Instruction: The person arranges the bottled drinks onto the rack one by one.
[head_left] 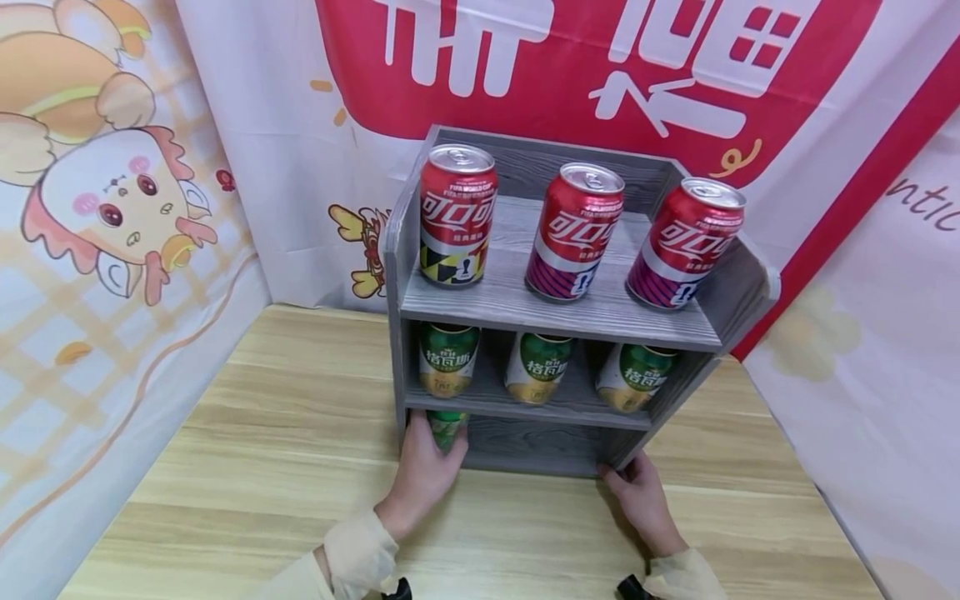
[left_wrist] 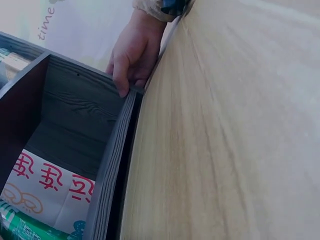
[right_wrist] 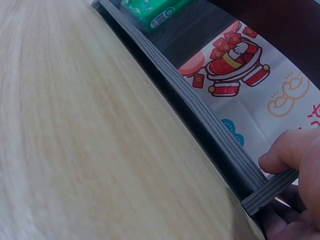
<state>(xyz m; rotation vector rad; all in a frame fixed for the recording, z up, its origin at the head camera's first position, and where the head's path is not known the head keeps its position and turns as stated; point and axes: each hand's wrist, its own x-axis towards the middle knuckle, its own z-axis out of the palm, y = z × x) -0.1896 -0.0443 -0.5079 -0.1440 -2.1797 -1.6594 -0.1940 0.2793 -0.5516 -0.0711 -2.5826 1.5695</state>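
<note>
A grey wooden shelf (head_left: 570, 315) stands on the table and bears drink cans. At its bottom left, my left hand (head_left: 426, 471) has thumb and fingers on either side of a green can (head_left: 446, 423) and seems to grip it. That can (left_wrist: 35, 227) shows at the lower left of the left wrist view, and its lower end (right_wrist: 155, 11) at the top of the right wrist view. My right hand (head_left: 641, 500) grips the bottom right corner of the shelf, thumb inside the side panel and fingers outside, as the right wrist view shows.
Red cola cans (head_left: 573, 233) stand in a row on the top level. Green, white and gold cans (head_left: 538, 368) fill the middle level. A wood-grain table (head_left: 300, 400) lies beneath. Printed cloths (head_left: 285, 150) hang behind and at both sides.
</note>
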